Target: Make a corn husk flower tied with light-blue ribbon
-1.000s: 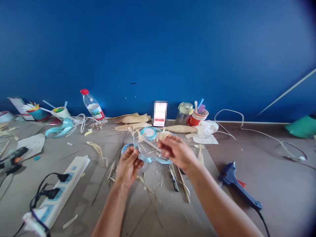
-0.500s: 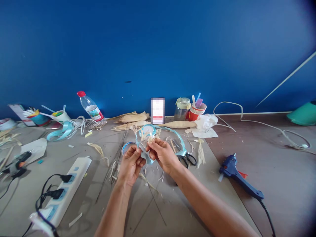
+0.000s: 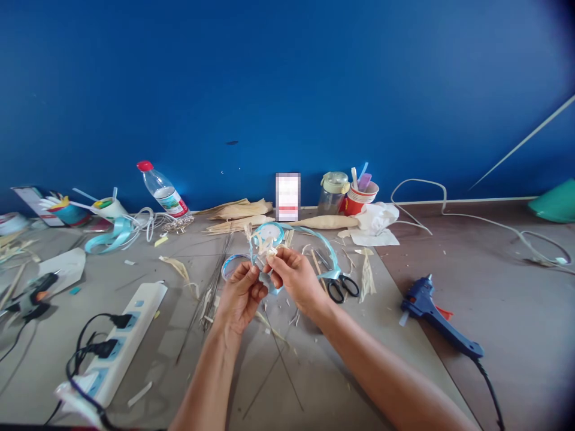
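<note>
Pinched in my left hand (image 3: 241,296) is a small stem-like bundle (image 3: 251,242), wrapped in light blue ribbon, with pale frayed husk at its top. My right hand (image 3: 297,278) holds a cream piece of corn husk (image 3: 271,254) between thumb and fingers, close beside the bundle. Fingers of both hands nearly meet, hiding part of what they grip. Two thin wires (image 3: 279,359) cross below my hands; whether they join the held pieces I cannot tell. Behind my hands sits a spool of light blue ribbon (image 3: 268,232). Black-handled scissors (image 3: 343,288) lie right of my right hand.
A blue glue gun (image 3: 442,317) lies at right, a dark one (image 3: 33,293) at far left. The power strip (image 3: 128,335) has plugs in it. Along the wall stand a bottle (image 3: 166,193), a phone (image 3: 288,197), a jar (image 3: 333,194) and red paper cups (image 3: 359,200).
My right hand and the cream husk piece have shifted very slightly left. My left hand keeps its hold on the bundle. The view has tilted a little.
</note>
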Available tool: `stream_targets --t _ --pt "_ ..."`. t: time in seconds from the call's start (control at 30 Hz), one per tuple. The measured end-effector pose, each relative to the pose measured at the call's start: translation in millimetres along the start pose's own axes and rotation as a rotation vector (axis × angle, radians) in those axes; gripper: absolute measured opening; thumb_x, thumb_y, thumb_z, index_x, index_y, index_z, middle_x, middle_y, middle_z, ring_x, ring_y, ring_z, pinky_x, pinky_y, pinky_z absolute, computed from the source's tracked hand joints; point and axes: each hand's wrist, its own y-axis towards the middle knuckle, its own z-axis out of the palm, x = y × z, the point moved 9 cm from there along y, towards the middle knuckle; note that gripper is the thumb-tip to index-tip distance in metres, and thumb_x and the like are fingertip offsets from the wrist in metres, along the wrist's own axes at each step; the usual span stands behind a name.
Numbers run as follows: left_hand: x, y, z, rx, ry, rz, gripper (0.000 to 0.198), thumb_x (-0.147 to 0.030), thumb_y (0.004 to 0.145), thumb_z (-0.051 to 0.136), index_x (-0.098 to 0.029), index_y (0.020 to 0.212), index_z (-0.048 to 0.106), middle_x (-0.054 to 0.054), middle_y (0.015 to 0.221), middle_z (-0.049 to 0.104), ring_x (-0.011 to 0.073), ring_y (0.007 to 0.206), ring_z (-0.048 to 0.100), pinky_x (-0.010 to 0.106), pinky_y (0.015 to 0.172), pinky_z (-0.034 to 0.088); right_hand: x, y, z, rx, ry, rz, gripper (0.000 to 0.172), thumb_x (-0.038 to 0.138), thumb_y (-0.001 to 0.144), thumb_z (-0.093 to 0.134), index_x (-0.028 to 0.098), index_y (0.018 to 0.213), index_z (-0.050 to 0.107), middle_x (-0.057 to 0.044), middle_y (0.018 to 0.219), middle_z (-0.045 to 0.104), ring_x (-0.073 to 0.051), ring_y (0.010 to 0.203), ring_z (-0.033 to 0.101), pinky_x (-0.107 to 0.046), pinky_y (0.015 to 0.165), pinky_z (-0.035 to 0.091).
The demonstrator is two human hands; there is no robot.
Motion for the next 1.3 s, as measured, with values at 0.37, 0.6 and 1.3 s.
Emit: stream_targets --t 0.37,0.6,1.3 --pt "-1 0 -3.4 -0.02 0.027 -0.005 0.032 -0.023 0.059 0.078 -0.016 0.07 0.049 -0.007 0.057 0.055 0.0001 0.035 0.038 0.015 0.039 0.035 11 -8 2 -0.016 -0.429 -0.191 0.01 0.025 0.078 0.049 0.019 0.07 0.053 0.003 0.061 0.055 -0.009 0.052 0.048 -0.021 0.05 0.037" --pt "-3 -1 -3.1 -0.019 0.05 0.009 0.032 -0.024 0.058 0.079 -0.015 0.069 0.05 -0.008 0.053 0.054 0.0005 0.035 0.038 0.016 0.039 0.036 16 -10 3 -0.031 -0.537 -0.238 0.008 0.025 0.077 0.049 0.02 0.074 0.054 0.001 0.069 0.06 -0.011 0.061 0.052 -0.022 0.057 0.04" --pt "-10 -2 -2.9 -0.066 0.028 0.113 0.033 -0.022 0.058 0.078 -0.016 0.066 0.047 -0.009 0.046 0.047 0.0005 0.035 0.034 0.015 0.039 0.03 10 -13 -1 -0.115 -0.597 -0.25 0.011 0.025 0.079 0.046 0.018 0.074 0.052 0.0 0.066 0.057 -0.011 0.06 0.049 -0.022 0.057 0.038"
